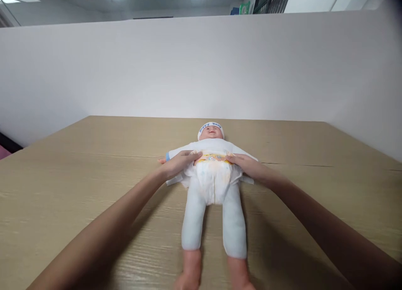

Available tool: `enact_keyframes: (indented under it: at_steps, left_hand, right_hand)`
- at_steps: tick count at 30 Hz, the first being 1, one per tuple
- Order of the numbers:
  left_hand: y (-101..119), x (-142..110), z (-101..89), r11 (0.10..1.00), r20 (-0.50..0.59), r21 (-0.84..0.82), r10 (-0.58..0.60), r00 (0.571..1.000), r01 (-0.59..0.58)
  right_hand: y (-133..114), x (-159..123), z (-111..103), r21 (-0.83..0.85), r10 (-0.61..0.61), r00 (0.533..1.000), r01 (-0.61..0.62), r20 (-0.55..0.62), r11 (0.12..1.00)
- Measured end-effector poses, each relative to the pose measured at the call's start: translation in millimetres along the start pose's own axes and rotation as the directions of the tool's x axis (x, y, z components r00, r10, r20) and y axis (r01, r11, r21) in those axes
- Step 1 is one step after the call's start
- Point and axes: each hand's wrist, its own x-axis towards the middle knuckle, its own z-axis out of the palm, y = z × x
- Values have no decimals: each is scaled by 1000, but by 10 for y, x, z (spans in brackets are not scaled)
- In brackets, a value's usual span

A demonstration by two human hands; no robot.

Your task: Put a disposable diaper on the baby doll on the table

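A baby doll (210,146) in white clothes and a white headband lies on its back, feet toward me. A white diaper (215,181) with a colourful printed waistband is between its legs and up over its belly. My left hand (180,162) grips the diaper's front waist edge on the left side. On the opposite side, my right hand (246,164) holds the same waist edge, fingers pointing inward. Side tabs of the diaper stick out below both wrists. The undersides of my fingers are hidden.
The doll rests on a wooden table (94,206) with a thin seam running across it. A white partition (201,68) stands behind the table and along its sides. Something black and pink (8,145) shows at the far left edge.
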Motion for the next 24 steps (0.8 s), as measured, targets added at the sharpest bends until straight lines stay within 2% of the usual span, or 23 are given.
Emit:
enact_keyframes:
  at_steps: [2, 3, 4, 7, 9, 10, 12, 14, 17, 20, 24]
  left_hand:
    - [12, -124, 10, 999, 38, 9, -46, 998, 45]
    - [23, -157, 3, 998, 1, 46, -45, 999, 45]
    - [38, -175, -10, 994, -69, 98, -31, 997, 37]
    - [117, -197, -50, 966, -296, 260, 67, 953, 12]
    - [197, -236, -16, 925, -374, 379, 188, 908, -35]
    - [242, -268, 34, 885, -383, 459, 273, 882, -75]
    - [335, -340, 209, 753, -322, 637, 452, 832, -162]
    - [409, -387, 456, 588, -161, 766, 568, 807, -261]
    - [442, -358, 834, 423, 50, 836, 577, 815, -350]
    - [373, -255, 1067, 352, 81, 886, 524, 848, -302]
    - [253, -169, 1130, 316, 46, 918, 518, 854, -241]
  right_hand:
    - [-84, -179, -67, 29, 64, 994, -67, 93, 997]
    - [-114, -236, -112, 42, 98, 988, -104, 123, 994]
    - [-129, -277, -158, 29, 105, 990, -108, 97, 994]
    - [-69, -383, -265, -97, 52, 985, -69, -166, 993]
    - [43, -507, -270, -244, 10, 948, -92, -317, 965]
    - [112, -587, -250, -324, -3, 938, -116, -347, 939]
    - [255, -762, -173, -453, -30, 938, -139, -344, 881]
    - [382, -908, -79, -524, -52, 941, -140, -334, 840]
    - [504, -1009, 20, -524, -40, 921, -184, -387, 831]
    - [534, -1001, 29, -435, 7, 923, -188, -384, 881]
    - [448, -961, -59, -354, -6, 943, -119, -334, 928]
